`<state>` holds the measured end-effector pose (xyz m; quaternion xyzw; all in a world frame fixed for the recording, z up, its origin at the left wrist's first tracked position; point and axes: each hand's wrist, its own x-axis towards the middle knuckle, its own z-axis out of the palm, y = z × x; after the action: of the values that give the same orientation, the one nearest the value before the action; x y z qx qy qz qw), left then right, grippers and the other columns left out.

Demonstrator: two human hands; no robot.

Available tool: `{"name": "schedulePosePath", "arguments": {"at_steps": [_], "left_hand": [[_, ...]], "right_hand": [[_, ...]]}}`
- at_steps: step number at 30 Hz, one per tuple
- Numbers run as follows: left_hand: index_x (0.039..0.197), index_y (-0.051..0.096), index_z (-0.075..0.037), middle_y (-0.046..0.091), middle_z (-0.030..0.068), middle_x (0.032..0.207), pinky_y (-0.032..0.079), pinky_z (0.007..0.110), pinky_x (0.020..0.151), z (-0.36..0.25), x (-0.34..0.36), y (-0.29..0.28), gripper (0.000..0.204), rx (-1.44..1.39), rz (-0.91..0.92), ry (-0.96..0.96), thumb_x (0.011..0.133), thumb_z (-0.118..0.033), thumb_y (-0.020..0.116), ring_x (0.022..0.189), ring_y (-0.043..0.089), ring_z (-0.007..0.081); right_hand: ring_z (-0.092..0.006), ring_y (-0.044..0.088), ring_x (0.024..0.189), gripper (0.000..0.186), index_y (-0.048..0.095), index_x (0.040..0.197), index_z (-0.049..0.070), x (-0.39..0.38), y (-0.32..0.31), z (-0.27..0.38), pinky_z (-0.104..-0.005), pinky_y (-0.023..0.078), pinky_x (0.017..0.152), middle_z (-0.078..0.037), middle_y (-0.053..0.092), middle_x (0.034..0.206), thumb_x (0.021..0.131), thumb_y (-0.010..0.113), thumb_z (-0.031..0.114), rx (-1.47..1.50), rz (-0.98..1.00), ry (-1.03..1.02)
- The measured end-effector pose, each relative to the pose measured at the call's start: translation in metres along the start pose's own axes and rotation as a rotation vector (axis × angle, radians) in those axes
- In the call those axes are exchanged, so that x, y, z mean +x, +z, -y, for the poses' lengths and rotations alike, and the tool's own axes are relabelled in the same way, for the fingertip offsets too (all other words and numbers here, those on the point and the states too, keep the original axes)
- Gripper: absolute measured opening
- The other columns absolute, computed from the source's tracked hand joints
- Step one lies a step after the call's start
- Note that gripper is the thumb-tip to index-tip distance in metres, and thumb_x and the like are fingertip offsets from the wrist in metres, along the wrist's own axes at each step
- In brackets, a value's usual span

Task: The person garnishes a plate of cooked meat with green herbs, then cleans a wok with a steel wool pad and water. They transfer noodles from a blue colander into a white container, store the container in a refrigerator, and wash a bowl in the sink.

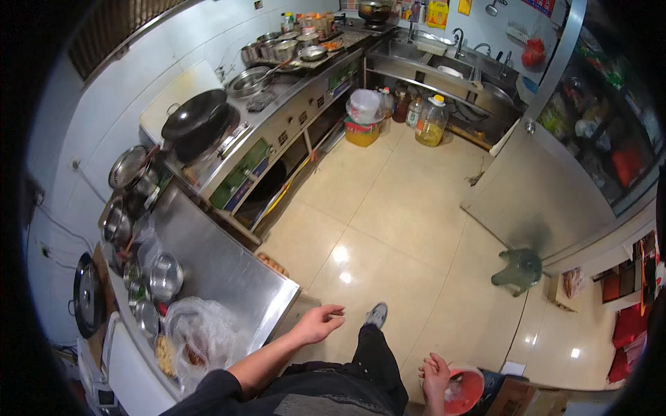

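My left hand [319, 324] hangs in the air just past the near corner of the steel worktable [215, 239]; its fingers are loosely stretched and nothing shows in them. Lower and to the right is my right hand [435, 374], with slightly bent fingers apart and nothing visible in it. It is nearest to a red bucket [466, 392], which it partly covers; whether they touch I cannot tell. On the worktable's left side lie a clear plastic bag [201, 333] with something brown in it and a steel bowl [166, 275].
A stove counter [277, 125] bearing a black wok [195, 114] runs along the left wall. Steel sinks [451, 68] stand at the back. An oil jug [431, 121] is on the tiled floor [395, 208]. To the right are a green stool [517, 272] and a glass-doored cabinet [555, 166].
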<state>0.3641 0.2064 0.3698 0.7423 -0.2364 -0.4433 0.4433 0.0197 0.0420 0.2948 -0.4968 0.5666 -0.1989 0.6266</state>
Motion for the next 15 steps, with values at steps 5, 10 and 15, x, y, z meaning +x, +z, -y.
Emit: {"name": "schedulePosePath", "arguments": {"at_steps": [5,10,15], "left_hand": [[0.132,0.056,0.001,0.066,0.0135,0.124,0.051,0.033,0.094,-0.086,0.121,-0.021,0.043,0.014,-0.052,-0.024,0.094,-0.019,0.064,0.108,0.065,0.0211],[0.131,0.056,0.003,0.066,0.0129,0.123,0.050,0.031,0.093,-0.148,0.246,-0.062,0.043,-0.076,-0.245,-0.035,0.093,-0.016,0.065,0.106,0.064,0.0191],[0.129,0.057,0.006,0.067,0.0172,0.121,0.051,0.034,0.093,-0.151,0.401,-0.103,0.042,-0.126,-0.314,-0.152,0.093,-0.015,0.064,0.107,0.065,0.0226]], "right_hand": [[-0.0157,0.067,0.079,0.039,0.058,0.126,-0.002,0.181,0.062,0.169,-0.0271,0.056,0.065,-0.014,0.067,0.104,0.088,0.063,0.002,-0.079,0.163,-0.151],[-0.0142,0.068,0.077,0.037,0.061,0.123,-0.002,0.338,0.156,0.327,-0.0275,0.057,0.068,-0.015,0.070,0.104,0.086,0.063,0.002,-0.248,0.389,-0.460],[-0.0183,0.069,0.076,0.038,0.063,0.123,0.004,0.497,0.224,0.396,-0.0294,0.057,0.071,-0.015,0.069,0.106,0.086,0.063,0.007,-0.508,0.406,-0.519]]}}
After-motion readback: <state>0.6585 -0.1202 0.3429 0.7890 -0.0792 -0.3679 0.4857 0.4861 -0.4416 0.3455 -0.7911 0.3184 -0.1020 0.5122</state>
